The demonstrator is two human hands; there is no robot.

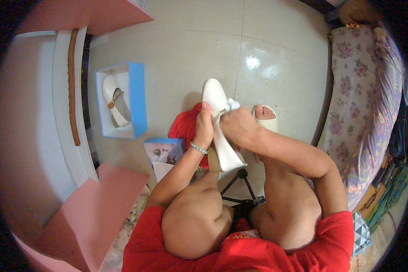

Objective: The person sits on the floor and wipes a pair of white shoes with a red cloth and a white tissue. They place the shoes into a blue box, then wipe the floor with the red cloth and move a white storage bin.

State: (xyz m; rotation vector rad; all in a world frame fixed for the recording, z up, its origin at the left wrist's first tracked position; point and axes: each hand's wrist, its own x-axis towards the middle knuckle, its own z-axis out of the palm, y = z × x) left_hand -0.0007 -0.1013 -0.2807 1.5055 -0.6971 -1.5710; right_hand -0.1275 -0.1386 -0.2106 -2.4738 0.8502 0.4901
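Note:
A white wedge-heeled shoe [215, 91] is held above my knees, its toe pointing away from me. My left hand [204, 125], with a beaded bracelet at the wrist, grips the shoe's side, thumb along the upper. My right hand [238, 124] is at the opposite side by the strap, with a bunched white cloth or tissue [232, 104] at its fingers. Its fingertips are partly hidden. A matching shoe [111, 88] lies in an open blue and white box [138, 102] on the floor at the left. Red fabric [183, 125] lies beneath my left hand.
A blue-edged box or lid with pictures [163, 151] lies near my left forearm. Pink boards [122, 180] and a white panel with a brown handle [73, 88] stand left. A flower-patterned bed or seat cover [346, 85] is at right. My foot wears a cream slipper [271, 126].

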